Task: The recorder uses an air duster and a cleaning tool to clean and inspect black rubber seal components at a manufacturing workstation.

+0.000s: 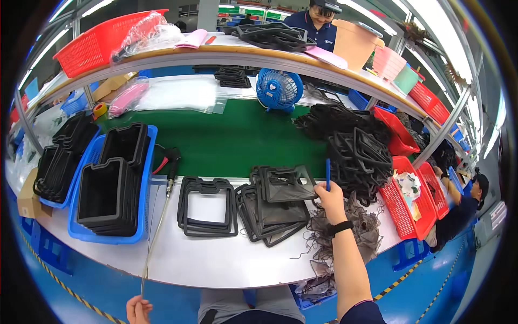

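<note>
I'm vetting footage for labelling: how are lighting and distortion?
Head view: fisheye bends the shelf's front edge, blackening the corners; ceiling lights glare at upper right; piled black frames lose detail; the right hand looks fairly sharp.

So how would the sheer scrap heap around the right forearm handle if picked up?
The scrap heap would probably feel floppy, since its pieces lie crumpled; likely light, looking thin and see-through; and perhaps apt to tangle, given its loose strands.

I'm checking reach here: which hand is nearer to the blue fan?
Right. The right hand, holding a thin blue tool, is in front of the fan, to its right; the left hand is farther off, in front and to its left.
</note>
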Motion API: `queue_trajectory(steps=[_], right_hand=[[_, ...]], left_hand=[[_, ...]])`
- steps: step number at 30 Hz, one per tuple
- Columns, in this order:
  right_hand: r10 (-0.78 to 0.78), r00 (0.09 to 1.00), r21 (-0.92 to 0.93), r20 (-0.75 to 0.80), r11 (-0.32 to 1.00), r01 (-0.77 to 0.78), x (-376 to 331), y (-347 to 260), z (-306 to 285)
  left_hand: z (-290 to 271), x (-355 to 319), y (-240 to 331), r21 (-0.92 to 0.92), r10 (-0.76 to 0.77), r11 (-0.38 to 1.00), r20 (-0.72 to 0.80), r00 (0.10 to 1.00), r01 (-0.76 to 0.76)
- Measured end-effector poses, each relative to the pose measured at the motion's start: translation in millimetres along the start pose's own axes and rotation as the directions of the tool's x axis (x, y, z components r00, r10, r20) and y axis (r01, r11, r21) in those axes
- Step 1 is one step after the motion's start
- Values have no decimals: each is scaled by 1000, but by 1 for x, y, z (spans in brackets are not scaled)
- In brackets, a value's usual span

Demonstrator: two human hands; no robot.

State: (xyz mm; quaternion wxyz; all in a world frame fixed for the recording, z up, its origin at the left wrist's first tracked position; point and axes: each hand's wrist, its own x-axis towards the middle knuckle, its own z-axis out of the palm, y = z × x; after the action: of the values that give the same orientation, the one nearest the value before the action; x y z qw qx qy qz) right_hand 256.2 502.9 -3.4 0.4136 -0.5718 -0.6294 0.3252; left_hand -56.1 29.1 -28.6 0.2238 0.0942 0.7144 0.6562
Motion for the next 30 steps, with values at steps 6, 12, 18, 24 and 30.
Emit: queue_trajectory(steps=[6,12,18,24,30], right_hand=[[-34,972,779,232,605,-165,-46,-73,-27],[-66,912,799,405,511,-318,-119,-87,-57],[10,799,735,601,386,-557,-165,-56,-54],[8,677,543,736,590,-597,-188,-25,-65],[102,711,266,696,883,-386,-163,-65,-61]], left_hand=[[116,-32,54,-114,190,981,367,911,-158],[196,-35,47,-141,59,989,670,740,49],[208,-22,49,-265,-184,776,773,606,573],[197,-8,61,-361,-90,782,741,665,508],[191,-3,79,-301,156,889,907,391,345]])
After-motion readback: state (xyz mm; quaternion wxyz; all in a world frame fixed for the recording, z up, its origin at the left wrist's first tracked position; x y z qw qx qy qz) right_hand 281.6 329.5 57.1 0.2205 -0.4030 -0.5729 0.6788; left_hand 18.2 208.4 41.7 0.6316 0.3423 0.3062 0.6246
